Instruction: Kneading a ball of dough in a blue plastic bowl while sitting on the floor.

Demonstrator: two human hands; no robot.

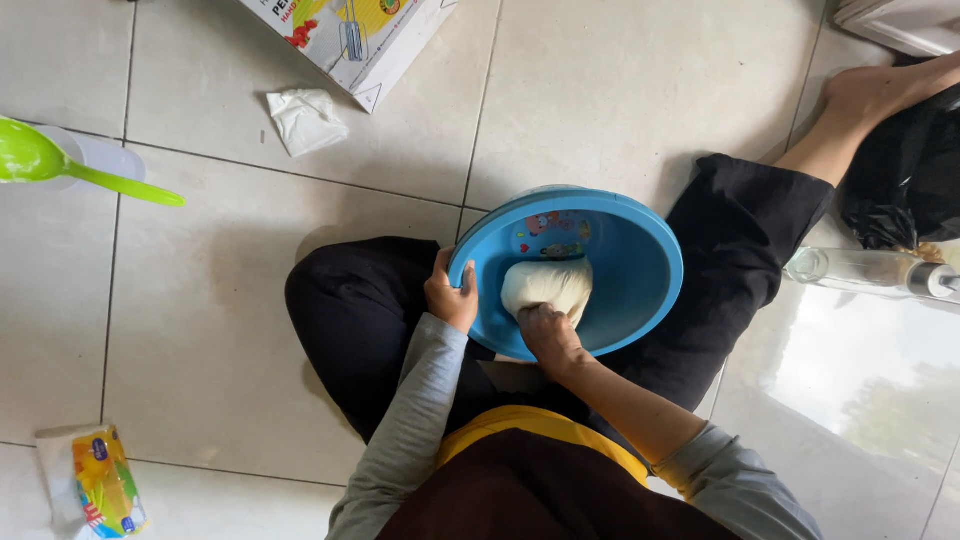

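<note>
A blue plastic basin (640, 260) rests in my lap between my crossed legs. Inside it lies a pale lump of dough (548, 283). My left hand (450, 296) grips the basin's near left rim, thumb over the edge. My right hand (548, 335) is closed into a fist and presses into the near side of the dough, knuckles sunk in it.
I sit on a tiled floor. A green ladle (60, 165) lies on a white container at the left. A crumpled tissue (306, 120) and a cardboard box (350, 40) are ahead. A clear bottle (870, 272) and a black bag (905, 175) lie at the right. A colourful packet (108, 485) is at the lower left.
</note>
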